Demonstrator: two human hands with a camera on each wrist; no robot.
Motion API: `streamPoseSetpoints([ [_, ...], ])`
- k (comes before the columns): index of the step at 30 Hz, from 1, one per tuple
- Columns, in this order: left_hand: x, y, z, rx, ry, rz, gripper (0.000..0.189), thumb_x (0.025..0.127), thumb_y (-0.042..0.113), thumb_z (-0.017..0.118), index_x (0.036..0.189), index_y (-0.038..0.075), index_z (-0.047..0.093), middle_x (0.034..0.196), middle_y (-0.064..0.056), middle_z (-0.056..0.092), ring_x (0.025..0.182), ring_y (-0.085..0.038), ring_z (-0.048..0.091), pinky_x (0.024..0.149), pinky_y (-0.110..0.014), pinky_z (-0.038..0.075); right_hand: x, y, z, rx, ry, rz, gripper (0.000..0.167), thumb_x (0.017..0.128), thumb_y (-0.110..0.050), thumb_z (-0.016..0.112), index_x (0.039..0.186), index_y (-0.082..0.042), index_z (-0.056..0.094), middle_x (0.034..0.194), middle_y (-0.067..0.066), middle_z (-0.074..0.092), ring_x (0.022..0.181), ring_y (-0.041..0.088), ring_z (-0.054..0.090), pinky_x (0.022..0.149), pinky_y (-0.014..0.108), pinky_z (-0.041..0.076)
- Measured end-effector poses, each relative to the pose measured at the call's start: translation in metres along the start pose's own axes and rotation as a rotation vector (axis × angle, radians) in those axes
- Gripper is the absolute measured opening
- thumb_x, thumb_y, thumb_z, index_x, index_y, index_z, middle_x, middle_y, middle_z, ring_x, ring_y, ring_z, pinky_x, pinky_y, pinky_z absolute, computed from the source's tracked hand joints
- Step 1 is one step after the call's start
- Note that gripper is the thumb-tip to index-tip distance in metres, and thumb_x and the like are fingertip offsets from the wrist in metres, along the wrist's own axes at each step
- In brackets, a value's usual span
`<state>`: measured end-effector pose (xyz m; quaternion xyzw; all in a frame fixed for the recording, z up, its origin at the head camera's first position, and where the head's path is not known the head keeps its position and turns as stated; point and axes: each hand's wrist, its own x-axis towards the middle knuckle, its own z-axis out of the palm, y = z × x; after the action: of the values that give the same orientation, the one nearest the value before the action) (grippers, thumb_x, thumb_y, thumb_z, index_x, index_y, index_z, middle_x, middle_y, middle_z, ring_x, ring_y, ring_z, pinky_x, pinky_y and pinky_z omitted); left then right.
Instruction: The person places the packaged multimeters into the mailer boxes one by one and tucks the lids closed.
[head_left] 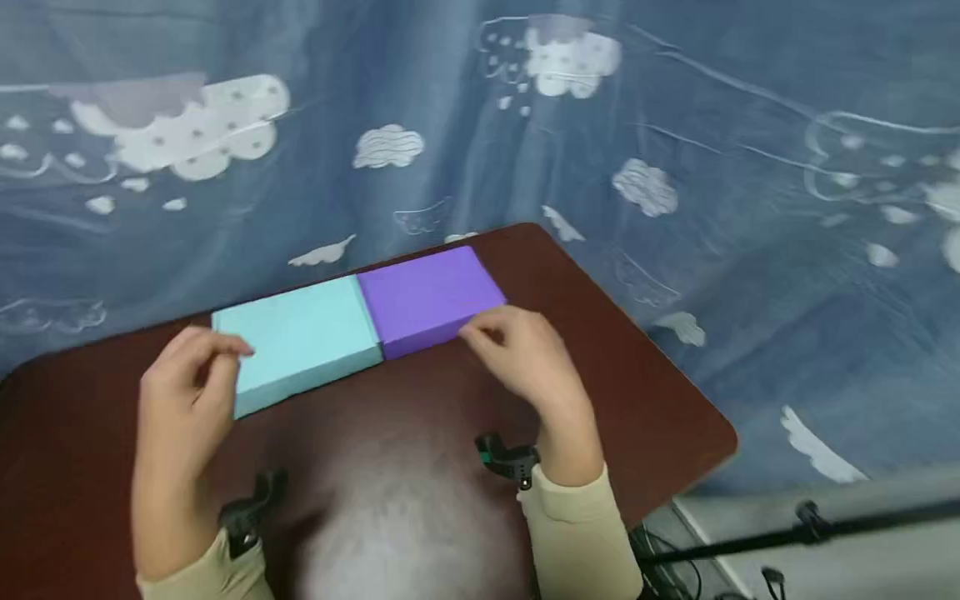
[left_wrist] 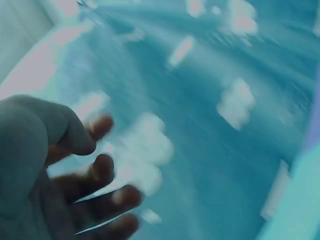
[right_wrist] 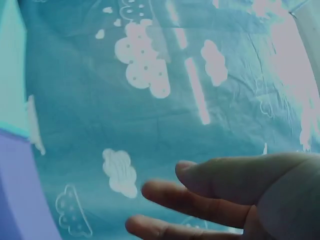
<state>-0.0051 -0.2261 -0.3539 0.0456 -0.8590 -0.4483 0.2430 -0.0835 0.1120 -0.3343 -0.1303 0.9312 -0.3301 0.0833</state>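
A light teal box (head_left: 300, 325) and a purple box (head_left: 431, 292) lie end to end on the table, their short sides meeting. My left hand (head_left: 183, 408) hovers by the teal box's left end, fingertips overlapping its edge in the head view. In the left wrist view the fingers are loosely bent around nothing, with the teal box (left_wrist: 295, 205) at the right edge. Near the purple box's front right corner is my right hand (head_left: 532, 358), thumb and forefinger close together. The right wrist view shows nothing between its thumb and fingers; the purple box (right_wrist: 22, 190) stands at left.
The dark brown table (head_left: 420, 450) has a rounded right corner. Behind it hangs a blue curtain (head_left: 465, 108) with cloud patterns. A black pole (head_left: 720, 546) and cables are at the lower right, beyond the table edge. Each wrist wears a black camera mount (head_left: 510, 460).
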Motion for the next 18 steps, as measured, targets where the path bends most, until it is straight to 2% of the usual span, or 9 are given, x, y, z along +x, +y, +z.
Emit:
streamPoseSetpoints([
  [2,0.023,0.000,0.035,0.084,-0.115,-0.060,0.024,0.101,0.007,0.050,0.109,-0.001,0.071,0.109,-0.012,0.063,0.093,-0.020,0.056,0.080,-0.031,0.043,-0.001,0.023,-0.023,0.015,0.075,0.083,0.028,0.100,-0.031,0.066,0.122,-0.017,0.077,0.122,0.002,0.071,0.110,0.022,0.066,0.094,0.045,0.050],
  [4,0.035,0.000,0.064,0.148,-0.208,-0.189,0.036,0.103,0.018,0.053,0.132,-0.001,0.061,0.130,-0.022,0.055,0.114,-0.036,0.053,0.093,-0.047,0.043,0.000,0.049,-0.032,0.028,0.129,0.207,0.045,0.101,-0.033,0.063,0.140,-0.012,0.064,0.140,0.010,0.061,0.127,0.031,0.058,0.105,0.050,0.043],
  [6,0.038,-0.001,0.089,0.220,-0.325,-0.314,0.056,0.103,0.027,0.054,0.149,-0.002,0.042,0.142,-0.034,0.042,0.126,-0.053,0.043,0.097,-0.064,0.038,0.001,0.080,-0.032,0.016,0.178,0.368,0.065,0.101,-0.038,0.061,0.155,-0.007,0.044,0.153,0.020,0.044,0.138,0.041,0.045,0.111,0.056,0.036],
  [9,0.036,-0.001,0.120,0.274,-0.461,-0.426,0.076,0.103,0.034,0.054,0.159,-0.003,0.020,0.146,-0.041,0.034,0.124,-0.059,0.044,0.094,-0.069,0.040,-0.003,0.121,-0.031,0.039,0.261,0.618,0.091,0.100,-0.046,0.059,0.163,0.000,0.013,0.160,0.033,0.024,0.145,0.051,0.029,0.115,0.061,0.027],
  [11,0.034,0.001,0.133,0.272,-0.505,-0.460,0.082,0.103,0.037,0.055,0.160,-0.003,0.013,0.144,-0.041,0.037,0.118,-0.059,0.049,0.089,-0.068,0.044,-0.009,0.140,-0.032,0.051,0.304,0.738,0.100,0.099,-0.052,0.058,0.162,0.003,0.004,0.160,0.036,0.022,0.144,0.054,0.029,0.114,0.063,0.027],
  [13,0.031,0.004,0.138,0.273,-0.512,-0.486,0.086,0.102,0.041,0.055,0.161,-0.002,0.010,0.141,-0.040,0.043,0.113,-0.059,0.054,0.085,-0.065,0.047,-0.018,0.150,-0.035,0.064,0.330,0.793,0.103,0.097,-0.056,0.059,0.162,0.005,0.005,0.158,0.037,0.026,0.144,0.052,0.029,0.115,0.061,0.026],
  [18,0.024,0.010,0.137,0.283,-0.481,-0.539,0.091,0.100,0.050,0.058,0.158,-0.002,0.012,0.134,-0.039,0.047,0.106,-0.060,0.055,0.086,-0.064,0.047,-0.030,0.152,-0.043,0.019,0.347,0.782,0.102,0.095,-0.061,0.060,0.159,0.005,0.018,0.148,0.040,0.039,0.137,0.053,0.039,0.111,0.062,0.032],
])
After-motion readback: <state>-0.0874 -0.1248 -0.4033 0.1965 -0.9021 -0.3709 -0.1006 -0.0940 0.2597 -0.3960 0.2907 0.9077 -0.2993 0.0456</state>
